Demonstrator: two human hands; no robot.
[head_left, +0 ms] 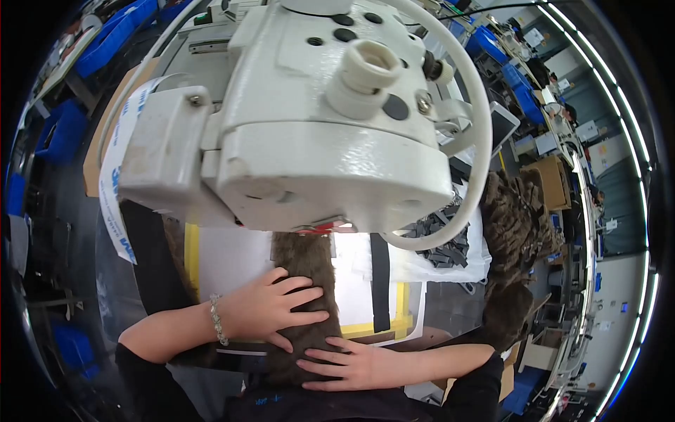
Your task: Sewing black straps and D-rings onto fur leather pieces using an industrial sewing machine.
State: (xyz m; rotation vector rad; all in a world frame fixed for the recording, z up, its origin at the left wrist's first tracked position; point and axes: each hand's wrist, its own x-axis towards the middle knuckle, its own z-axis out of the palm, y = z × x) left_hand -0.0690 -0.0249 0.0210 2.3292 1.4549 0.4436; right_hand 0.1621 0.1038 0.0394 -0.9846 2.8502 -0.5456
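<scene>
A strip of brown faux fur (304, 257) runs from under the white sewing machine head (330, 162) toward my body. My left hand (271, 308) lies flat on the strip with its fingers spread, a beaded bracelet (216, 320) round the wrist. Closer to me, my right hand (348, 364) rests on the fur's right side, its fingers stretched out and slightly apart. Beneath the strip is a white work surface (351, 281) edged with yellow tape (403, 309). The machine head hides the needle area.
Right of the fur lies a black strip (380, 281). Many dark grey pieces (443, 239) are heaped on white plastic (477, 261). More brown fur (517, 225) is piled at the right. A white tape (119, 176) hangs from the machine's left. Blue bins (62, 130) stand beyond.
</scene>
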